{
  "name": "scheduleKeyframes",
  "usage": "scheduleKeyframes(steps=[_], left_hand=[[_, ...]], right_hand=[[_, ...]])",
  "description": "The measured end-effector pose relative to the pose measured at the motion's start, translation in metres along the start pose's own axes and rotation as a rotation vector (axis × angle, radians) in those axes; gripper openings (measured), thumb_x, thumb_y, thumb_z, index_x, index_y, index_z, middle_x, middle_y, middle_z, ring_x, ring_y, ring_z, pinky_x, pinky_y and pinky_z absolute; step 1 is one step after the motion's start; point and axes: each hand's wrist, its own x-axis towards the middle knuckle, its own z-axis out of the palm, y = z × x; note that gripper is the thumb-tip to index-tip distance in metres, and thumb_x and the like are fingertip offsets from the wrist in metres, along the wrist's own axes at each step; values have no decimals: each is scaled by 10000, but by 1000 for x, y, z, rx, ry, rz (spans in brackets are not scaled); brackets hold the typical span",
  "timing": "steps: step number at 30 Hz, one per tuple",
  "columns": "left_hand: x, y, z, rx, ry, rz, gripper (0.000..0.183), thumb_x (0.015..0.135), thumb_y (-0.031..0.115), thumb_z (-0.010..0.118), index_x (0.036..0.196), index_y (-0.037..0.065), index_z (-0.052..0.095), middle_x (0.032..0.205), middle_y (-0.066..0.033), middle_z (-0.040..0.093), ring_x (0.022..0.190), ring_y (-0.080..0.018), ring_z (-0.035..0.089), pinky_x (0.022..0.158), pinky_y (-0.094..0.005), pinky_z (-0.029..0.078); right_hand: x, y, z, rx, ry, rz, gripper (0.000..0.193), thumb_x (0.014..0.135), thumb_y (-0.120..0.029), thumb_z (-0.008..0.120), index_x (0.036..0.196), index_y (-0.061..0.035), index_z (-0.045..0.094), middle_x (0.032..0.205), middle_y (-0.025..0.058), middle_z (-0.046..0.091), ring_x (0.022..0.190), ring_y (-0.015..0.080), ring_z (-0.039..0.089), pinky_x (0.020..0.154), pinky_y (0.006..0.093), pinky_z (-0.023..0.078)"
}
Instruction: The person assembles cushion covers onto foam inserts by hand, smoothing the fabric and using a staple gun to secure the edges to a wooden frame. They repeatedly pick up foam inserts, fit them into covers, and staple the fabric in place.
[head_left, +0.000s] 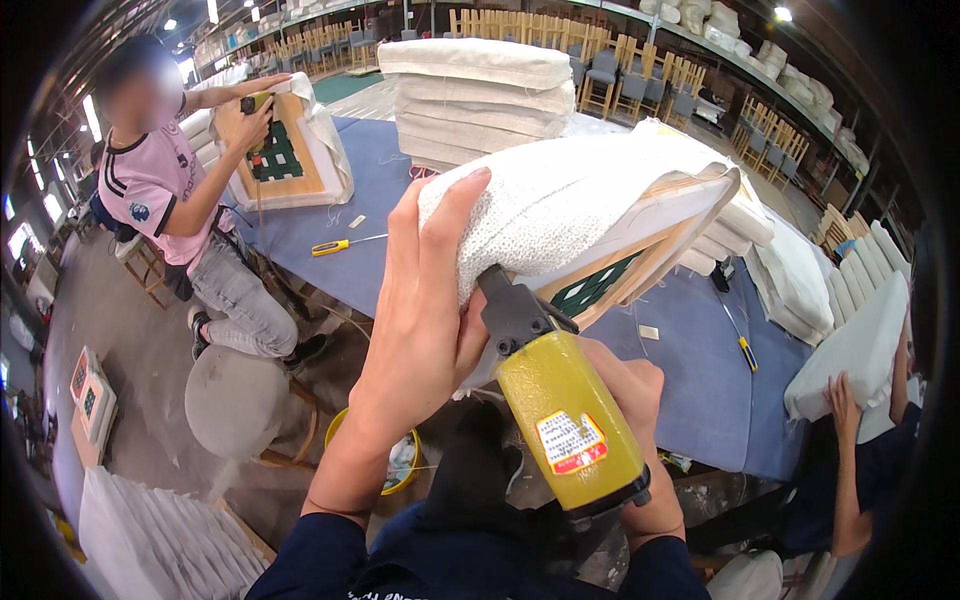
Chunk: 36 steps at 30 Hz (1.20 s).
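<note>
A seat cushion with off-white woven fabric is propped on edge on the blue table. Its wooden frame and dark green webbing show on the side turned to the right. My left hand is closed on the fabric at the cushion's near corner, fingers over the top. In my right hand is a yellow pneumatic staple gun, its black nose against the fabric close beside my left hand. The gun's body hides most of my right fingers and the trigger.
Stacked cushions stand at the table's far side. Yellow-handled screwdrivers lie on the blue tabletop. At left a co-worker staples another cushion. A person's hand holds a cushion at right. A yellow bucket sits below.
</note>
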Motion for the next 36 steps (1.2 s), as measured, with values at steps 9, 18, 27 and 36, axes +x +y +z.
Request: scheduleKeyframes(steps=[9,18,27,36], left_hand=[[9,6,8,-4,-33,14,928,772,-187,573,1649,52,384,1576,-299,416,1490,-507,397,1274,-510,299],[19,-29,46,-248,324,-24,429,1141,273,553,1463,-7,589,1492,-124,593,1371,-236,540,1195,-378,375],[22,-171,83,-695,111,152,635,1110,530,541,1493,26,489,1543,-280,547,1449,-405,522,1230,-545,390],[-174,-294,30,318,-220,5,874,872,73,873,1502,31,268,1593,-302,390,1438,-430,484,1184,-518,392]], right_hand=[[5,6,-13,-46,33,72,376,789,-92,853,1135,-21,722,909,181,760,837,316,795,745,343,586],[-132,97,-91,-423,234,586,498,740,-153,894,1194,-54,714,943,185,779,834,418,767,776,412,592],[-362,325,-194,-1257,312,1061,624,945,-469,764,1474,-158,650,1421,116,659,1328,349,551,1056,665,416],[-151,285,34,-578,151,588,762,1072,-620,547,1589,-60,542,1734,209,397,1633,490,235,1252,765,92]])
